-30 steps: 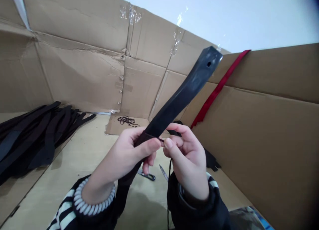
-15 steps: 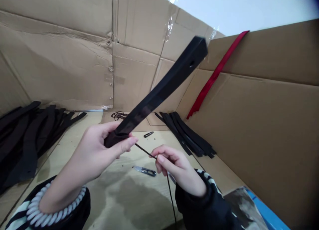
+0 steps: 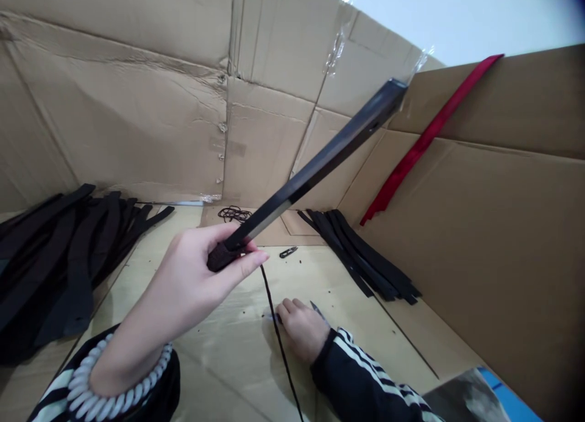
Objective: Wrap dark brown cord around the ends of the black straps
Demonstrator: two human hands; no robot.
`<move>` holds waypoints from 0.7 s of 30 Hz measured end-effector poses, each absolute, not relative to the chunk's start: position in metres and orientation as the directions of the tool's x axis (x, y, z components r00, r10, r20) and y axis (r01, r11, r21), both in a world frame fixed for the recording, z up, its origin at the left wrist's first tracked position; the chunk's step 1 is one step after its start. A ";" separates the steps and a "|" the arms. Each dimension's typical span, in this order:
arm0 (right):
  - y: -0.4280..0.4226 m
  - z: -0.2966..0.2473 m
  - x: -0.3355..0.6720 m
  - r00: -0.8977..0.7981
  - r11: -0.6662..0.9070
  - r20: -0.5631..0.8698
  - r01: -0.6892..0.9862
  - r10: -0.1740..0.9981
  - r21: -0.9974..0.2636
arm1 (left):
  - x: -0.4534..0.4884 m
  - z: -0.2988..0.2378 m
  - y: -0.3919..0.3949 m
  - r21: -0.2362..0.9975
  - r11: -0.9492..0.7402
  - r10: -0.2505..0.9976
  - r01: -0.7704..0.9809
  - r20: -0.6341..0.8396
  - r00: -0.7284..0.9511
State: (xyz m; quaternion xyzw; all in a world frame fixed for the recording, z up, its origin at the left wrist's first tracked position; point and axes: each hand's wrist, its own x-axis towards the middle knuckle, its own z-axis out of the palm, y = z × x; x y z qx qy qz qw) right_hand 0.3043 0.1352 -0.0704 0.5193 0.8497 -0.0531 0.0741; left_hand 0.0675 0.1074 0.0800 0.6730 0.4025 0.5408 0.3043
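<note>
Presently, the left hand (image 3: 194,275) is closed around the lower end of one black strap (image 3: 320,166), with dark wrapping (image 3: 222,257) at the grip; the strap slants up and to the right, well clear of the tabletop (image 3: 214,373). The right hand (image 3: 299,330) rests on the tabletop, fingers curled, beside the blade of one pair of thread snips (image 3: 315,308); cannot tell whether it is gripping them. One black cord (image 3: 274,324) runs from near the wrapped end down across the tabletop, between the hands. Counted: two strap piles, the left pile (image 3: 73,263) larger than the right pile (image 3: 361,254), straps in each uncountable; second snips (image 3: 287,252); one cord coil (image 3: 234,214). One red strap (image 3: 425,146) leans on the cardboard wall (image 3: 479,239).
</note>
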 end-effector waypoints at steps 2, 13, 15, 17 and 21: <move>0.139 -0.074 0.305 -0.453 0.461 -0.185 0.887 0.872 0.000 | 0.066 0.080 0.108 0.848 -0.477 0.878 0.230 0.473 0.077; 0.157 -0.027 0.334 -0.407 0.443 0.177 0.843 0.896 -0.305 | 0.059 0.077 0.107 0.838 -0.507 0.862 0.200 0.489 0.134; 0.147 0.009 0.331 -0.383 0.474 0.309 0.820 0.871 -0.320 | 0.058 0.074 0.108 0.798 -0.550 0.835 0.248 0.529 0.152; 0.131 0.047 0.321 -0.413 0.597 0.510 0.754 0.754 -0.273 | 0.058 0.072 0.108 0.762 -0.576 0.817 0.296 0.551 0.172; 0.102 0.111 0.285 -0.598 0.774 0.648 0.633 0.472 0.020 | 0.057 0.072 0.109 0.723 -0.592 0.806 0.357 0.543 0.237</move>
